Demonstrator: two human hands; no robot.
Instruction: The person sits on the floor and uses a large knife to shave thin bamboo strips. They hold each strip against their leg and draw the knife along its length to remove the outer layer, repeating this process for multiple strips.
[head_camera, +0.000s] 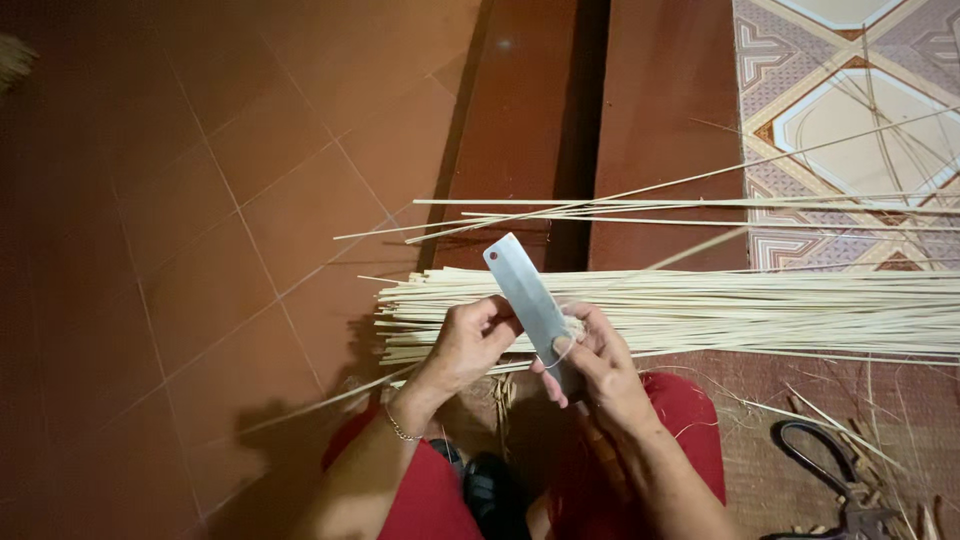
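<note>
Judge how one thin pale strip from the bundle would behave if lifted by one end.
A strip from the bundle of pale strips would probably droop, being long and very thin. It looks light. Loose strips lie bowed and splayed, so likely springy, not brittle.

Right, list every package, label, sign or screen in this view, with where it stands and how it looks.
None in view: no package, label, sign or screen.
What shows instead: a flat grey metal blade held by both hands, left hand and right hand, over a bundle of pale thin bamboo strips on the red-brown tiled floor.
</note>
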